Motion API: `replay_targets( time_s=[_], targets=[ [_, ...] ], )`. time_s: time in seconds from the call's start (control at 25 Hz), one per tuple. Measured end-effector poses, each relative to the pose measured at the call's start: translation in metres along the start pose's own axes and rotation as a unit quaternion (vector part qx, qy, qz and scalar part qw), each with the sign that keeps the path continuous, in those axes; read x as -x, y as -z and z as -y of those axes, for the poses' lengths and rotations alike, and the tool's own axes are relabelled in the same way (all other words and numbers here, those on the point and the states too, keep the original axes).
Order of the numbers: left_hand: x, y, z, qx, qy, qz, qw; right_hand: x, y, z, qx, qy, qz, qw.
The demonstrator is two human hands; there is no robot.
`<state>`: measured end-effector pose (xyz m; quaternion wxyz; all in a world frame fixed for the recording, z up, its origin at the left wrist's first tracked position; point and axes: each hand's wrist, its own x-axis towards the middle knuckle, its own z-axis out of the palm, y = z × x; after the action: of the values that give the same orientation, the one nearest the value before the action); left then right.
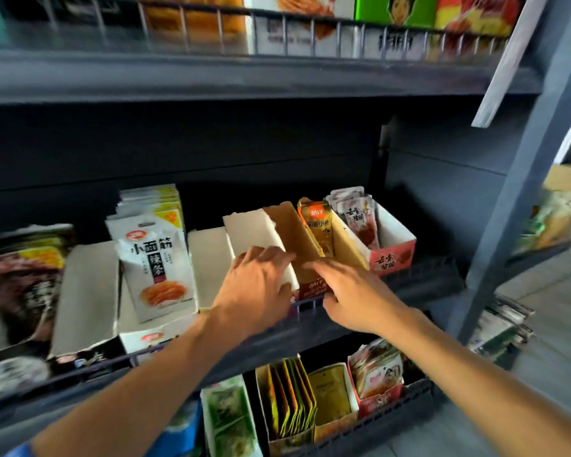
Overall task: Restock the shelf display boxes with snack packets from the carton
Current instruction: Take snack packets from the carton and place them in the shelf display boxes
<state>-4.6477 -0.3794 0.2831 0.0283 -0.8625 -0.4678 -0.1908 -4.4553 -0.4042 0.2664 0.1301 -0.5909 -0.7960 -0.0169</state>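
Left hand [256, 285]: rests on the front of the white display box [254, 232], fingers bent over its right wall near the front edge, gripping that wall.
Right hand [346, 295]: lies at the front of the brown display box [294, 235]; the forefinger is stretched out toward the box's inside, the other fingers curl down over the front lip; whether they truly grip the lip cannot be told.
Brown display box: stands on the middle shelf [310, 328] between the white display box and the pink display box [393, 249], touching both; its inside is mostly bare cardboard.
Orange snack packet [320, 225]: stands upright at the back of the brown display box, leaning on its right wall.
Pink display box: holds upright red-and-white packets [356, 216].
White noodle-stick packets [155, 252]: a stack stands in an open box left of the hands, well apart from them.
Lower shelf [393, 413]: boxes with yellow-green, gold and red packets stand side by side.
Carton: not in view.
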Motion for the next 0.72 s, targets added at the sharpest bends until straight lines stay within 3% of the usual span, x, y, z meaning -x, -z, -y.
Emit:
replay_targets(
  time_s=[0.24, 0.4, 0.52, 0.6, 0.72],
  targets=[
    [0.072, 0.017, 0.029, -0.045, 0.023, 0.052, 0.997, -0.016, -0.003, 0.028, -0.027, -0.088, 0.088, 0.992],
    [0.094, 0.014, 0.045, -0.047, 0.024, 0.048, 0.997, -0.006, 0.008, 0.036, -0.017, -0.098, 0.085, 0.991],
    [0.112, 0.009, 0.053, 0.008, 0.039, -0.013, 0.999, 0.008, 0.005, 0.052, 0.049, -0.054, -0.041, 0.997],
    [0.143, 0.002, 0.055, 0.085, 0.052, -0.083, 0.992, 0.028, -0.006, 0.081, 0.001, -0.019, -0.104, 0.994],
    [0.236, -0.030, 0.065, 0.175, 0.110, -0.140, 0.968, 0.068, -0.042, 0.144, -0.064, 0.032, -0.024, 0.997]
  ],
)
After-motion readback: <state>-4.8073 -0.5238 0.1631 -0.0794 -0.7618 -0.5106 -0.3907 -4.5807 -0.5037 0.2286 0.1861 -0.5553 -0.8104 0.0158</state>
